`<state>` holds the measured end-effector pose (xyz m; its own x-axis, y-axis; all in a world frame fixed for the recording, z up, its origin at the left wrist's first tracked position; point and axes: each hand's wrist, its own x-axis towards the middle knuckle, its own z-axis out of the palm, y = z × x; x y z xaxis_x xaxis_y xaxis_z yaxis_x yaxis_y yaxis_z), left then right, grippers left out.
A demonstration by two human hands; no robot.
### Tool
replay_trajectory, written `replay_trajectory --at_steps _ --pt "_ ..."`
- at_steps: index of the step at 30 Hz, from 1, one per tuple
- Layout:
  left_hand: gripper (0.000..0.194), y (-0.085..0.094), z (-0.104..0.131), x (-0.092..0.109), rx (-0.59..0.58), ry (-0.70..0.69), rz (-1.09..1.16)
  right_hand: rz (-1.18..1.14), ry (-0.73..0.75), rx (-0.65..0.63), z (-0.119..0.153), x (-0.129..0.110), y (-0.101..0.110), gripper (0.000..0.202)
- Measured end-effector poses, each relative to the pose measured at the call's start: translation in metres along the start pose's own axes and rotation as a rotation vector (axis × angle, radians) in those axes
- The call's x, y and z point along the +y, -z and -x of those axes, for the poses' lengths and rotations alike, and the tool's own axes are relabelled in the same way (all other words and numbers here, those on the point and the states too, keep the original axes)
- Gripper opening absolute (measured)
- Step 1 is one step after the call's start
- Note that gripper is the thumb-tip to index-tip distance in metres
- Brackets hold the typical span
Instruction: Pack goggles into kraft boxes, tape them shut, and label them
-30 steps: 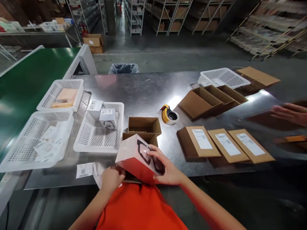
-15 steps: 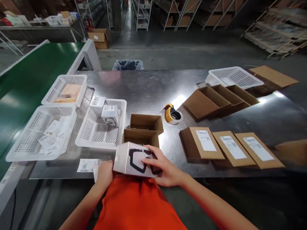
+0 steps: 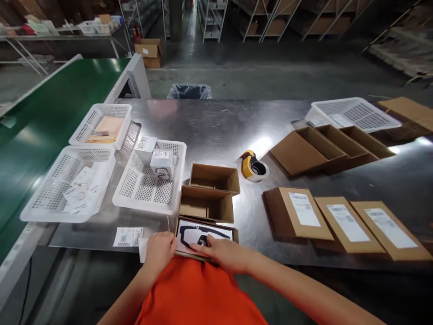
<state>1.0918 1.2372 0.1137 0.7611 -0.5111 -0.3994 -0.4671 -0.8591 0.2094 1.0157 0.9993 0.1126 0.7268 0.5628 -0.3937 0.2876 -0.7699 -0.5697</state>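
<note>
White box (image 3: 198, 231): sits down inside the front carton, black-outlined face up, long axis left to right, roughly along the table's near edge.
Front carton (image 3: 236, 236): open at the top, its long side facing the person.
Right hand (image 3: 223, 253): fingers loosely spread, touching the box's upper face.
Left hand (image 3: 158, 248): curled at the carton's left end, beside a white slip (image 3: 143, 249); cannot tell whether it pinches anything.
Two open cartons (image 3: 206, 198): just beyond, long axes likewise left to right.
Tape dispenser (image 3: 249, 169): farther back, to the right.
Table (image 3: 216, 131): metal, beneath them all.
</note>
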Motion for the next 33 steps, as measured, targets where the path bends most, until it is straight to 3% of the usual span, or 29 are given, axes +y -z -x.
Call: replay_trajectory --at_steps 3,9,11,13,15,17,19,20,22,25,27,30,33 --pt "0.034 0.0 -0.001 0.001 -0.003 0.006 0.011 -0.058 0.056 -0.069 -0.019 0.014 0.0 0.066" --pt "0.033 0.007 -0.007 0.006 -0.061 0.027 0.061 0.15 -0.26 -0.112 -0.045 0.013 -0.04 0.069" --pt "0.034 0.009 -0.005 0.004 -0.075 0.018 0.095 0.104 -0.199 -0.111 -0.044 0.004 -0.035 0.065" --pt "0.039 0.011 0.0 -0.003 -0.076 0.02 0.134 -0.06 -0.005 -0.101 -0.048 -0.007 -0.007 0.048" --pt "0.045 0.014 0.004 -0.015 -0.055 0.065 0.161 -0.227 0.145 0.01 -0.066 -0.017 0.04 0.033" --pt "0.048 0.019 0.008 -0.029 -0.021 0.15 0.163 -0.271 0.102 0.304 -0.104 -0.021 0.094 0.039" --pt "0.047 0.024 0.011 -0.044 0.0 0.228 0.154 -0.1 -0.011 0.588 -0.156 -0.016 0.143 0.059" --pt "0.045 0.026 0.012 -0.051 0.009 0.255 0.152 0.009 -0.07 0.664 -0.184 -0.011 0.162 0.075" --pt "0.043 0.027 0.016 -0.061 0.037 0.286 0.167 0.159 -0.218 0.634 -0.235 0.002 0.186 0.108" --pt "0.04 0.02 0.023 -0.072 0.088 0.341 0.227 0.259 -0.342 0.486 -0.274 0.017 0.19 0.121" --pt "0.04 0.01 0.027 -0.078 0.115 0.392 0.306 0.298 -0.249 0.5 -0.266 0.018 0.18 0.11" --pt "0.044 -0.001 0.029 -0.088 0.171 0.426 0.513 0.209 0.0 0.691 -0.211 0.009 0.162 0.092" --pt "0.04 0.004 0.022 -0.095 0.275 0.43 0.728 -0.317 -0.011 0.921 -0.135 -0.005 0.15 0.088"
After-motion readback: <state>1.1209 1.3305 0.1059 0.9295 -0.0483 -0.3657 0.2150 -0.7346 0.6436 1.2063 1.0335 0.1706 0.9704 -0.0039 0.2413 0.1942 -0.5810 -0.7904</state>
